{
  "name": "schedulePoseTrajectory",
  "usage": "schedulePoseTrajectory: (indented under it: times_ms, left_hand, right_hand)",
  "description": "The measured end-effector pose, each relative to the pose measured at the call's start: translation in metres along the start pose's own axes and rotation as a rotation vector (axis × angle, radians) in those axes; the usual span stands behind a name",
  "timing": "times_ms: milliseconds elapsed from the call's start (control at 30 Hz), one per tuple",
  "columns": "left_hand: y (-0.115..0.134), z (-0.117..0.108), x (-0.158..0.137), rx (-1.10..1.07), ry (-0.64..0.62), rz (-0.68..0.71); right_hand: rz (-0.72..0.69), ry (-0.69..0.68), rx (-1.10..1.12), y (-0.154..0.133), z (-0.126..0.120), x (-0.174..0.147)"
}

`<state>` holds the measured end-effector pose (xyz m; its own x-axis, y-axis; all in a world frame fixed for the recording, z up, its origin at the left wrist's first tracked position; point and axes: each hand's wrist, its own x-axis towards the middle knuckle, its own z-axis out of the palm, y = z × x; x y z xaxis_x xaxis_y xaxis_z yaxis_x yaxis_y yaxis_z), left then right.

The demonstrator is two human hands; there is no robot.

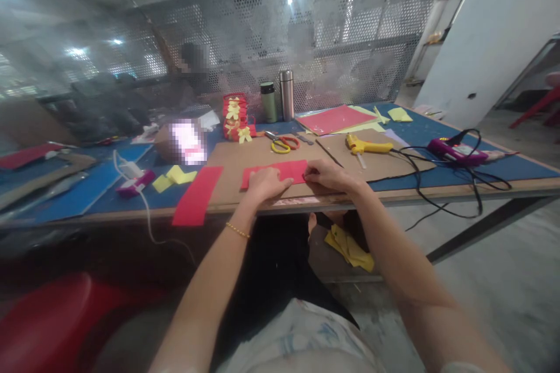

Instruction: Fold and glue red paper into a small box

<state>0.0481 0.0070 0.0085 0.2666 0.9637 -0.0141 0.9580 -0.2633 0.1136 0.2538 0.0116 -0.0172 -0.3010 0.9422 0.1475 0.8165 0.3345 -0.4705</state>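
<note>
A folded red strip point(286, 172), felt or paper, lies on a sheet of brown cardboard point(236, 154) in front of me. My left hand point(268, 183) rests flat on its left part, fingers extended and pressing it down. At the strip's right end, my right hand point(326, 175) has its fingers pinched on the edge. A second red strip point(199, 195) is to the left, hanging a little over the table edge. Yellow-and-red-handled scissors point(283, 143) lie beyond my hands. To the right, a yellow glue gun point(368, 144) rests on the cardboard.
A red piece with yellow bows point(235, 118) stands near a green bottle point(268, 102) and a steel flask point(287, 96). Red and yellow sheets point(335, 119) are stacked behind. Purple power strips point(457, 151) trail cords at right and left. A blurred-out phone point(188, 141) stands left.
</note>
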Motion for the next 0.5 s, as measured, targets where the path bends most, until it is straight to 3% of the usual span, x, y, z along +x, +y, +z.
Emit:
schedulePoseTrajectory:
  times_ms: [500]
  left_hand:
    - [0.0027, -0.0030, -0.0030, -0.026, -0.015, -0.015]
  right_hand:
    - [0.003, 0.039, 0.002, 0.0000, 0.0014, -0.0048]
